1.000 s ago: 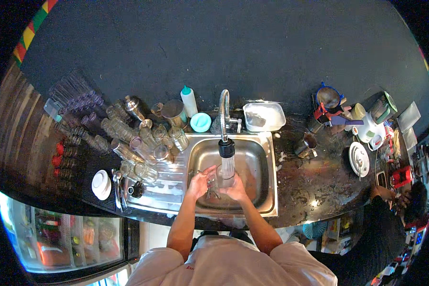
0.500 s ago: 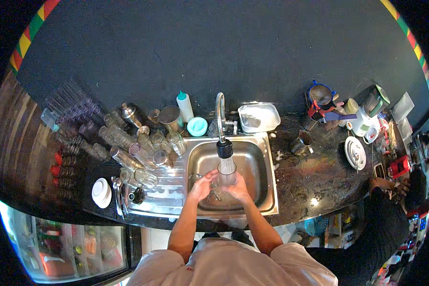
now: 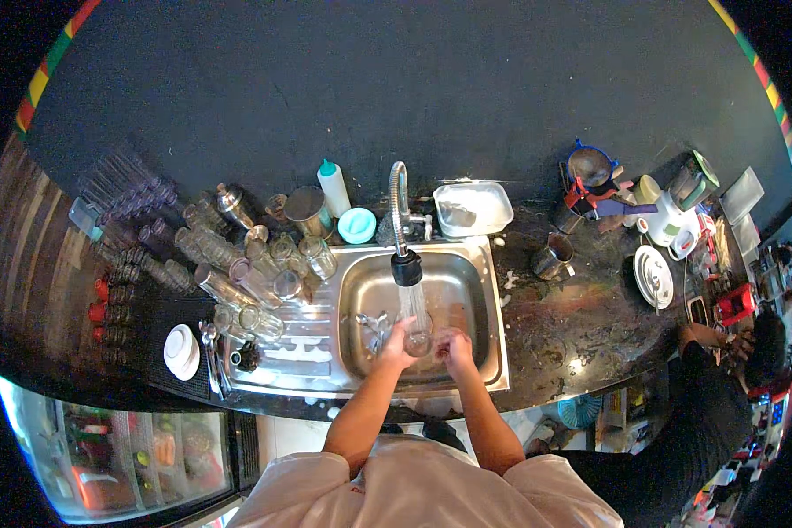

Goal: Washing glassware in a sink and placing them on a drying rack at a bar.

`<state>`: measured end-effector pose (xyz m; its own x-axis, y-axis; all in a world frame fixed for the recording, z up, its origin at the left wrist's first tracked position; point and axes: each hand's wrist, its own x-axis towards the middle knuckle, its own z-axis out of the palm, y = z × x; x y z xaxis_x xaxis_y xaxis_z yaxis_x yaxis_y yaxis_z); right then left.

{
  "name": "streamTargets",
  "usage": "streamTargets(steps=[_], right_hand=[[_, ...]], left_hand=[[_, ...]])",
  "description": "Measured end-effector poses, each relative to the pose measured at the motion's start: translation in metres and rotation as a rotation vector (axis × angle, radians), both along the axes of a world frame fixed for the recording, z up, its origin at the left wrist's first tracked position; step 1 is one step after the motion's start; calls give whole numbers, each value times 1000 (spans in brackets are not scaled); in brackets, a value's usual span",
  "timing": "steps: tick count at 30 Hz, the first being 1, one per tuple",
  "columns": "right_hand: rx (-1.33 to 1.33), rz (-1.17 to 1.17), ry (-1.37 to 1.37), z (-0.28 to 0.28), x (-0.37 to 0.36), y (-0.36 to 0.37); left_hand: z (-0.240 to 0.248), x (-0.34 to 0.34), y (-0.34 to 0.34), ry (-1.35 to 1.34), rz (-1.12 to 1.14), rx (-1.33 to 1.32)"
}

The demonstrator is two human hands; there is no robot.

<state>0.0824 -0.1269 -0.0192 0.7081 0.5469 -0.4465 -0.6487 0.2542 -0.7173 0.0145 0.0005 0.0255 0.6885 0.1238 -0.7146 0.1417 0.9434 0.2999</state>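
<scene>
Water runs from the black spray head [image 3: 406, 268] of a coiled-spring faucet [image 3: 398, 198] into the steel sink [image 3: 493, 334]. My left hand [image 3: 398, 345] is closed around a clear drinking glass [image 3: 420, 342] under the stream. Just right of the glass and apart from it, my right hand [image 3: 454, 350] has its fingers curled in; whether something small is between them is hidden. Several spoons [image 3: 374, 327] lie on the basin floor to the left of my hands.
Wet glasses and jars [image 3: 255, 319] crowd the drainboard [image 3: 304, 352] on the left. A white plastic tub [image 3: 473, 208] and teal-capped bottle [image 3: 333, 187] stand behind. Right are a metal pitcher [image 3: 553, 258], plates [image 3: 654, 277], a blender [image 3: 678, 211] and another person's arm [image 3: 704, 336].
The glass has come down lower into the sink, now held by my left hand alone. My right hand has let go of it and moved slightly right, fingers curling.
</scene>
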Motion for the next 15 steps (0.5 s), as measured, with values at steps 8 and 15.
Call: streamTargets(steps=[8, 15], right_hand=[[18, 731, 254, 23, 8, 41], [67, -115, -516, 34, -37, 82]], left_hand=[[-43, -34, 14, -343, -243, -73], [-27, -46, 23, 267, 15, 1691]])
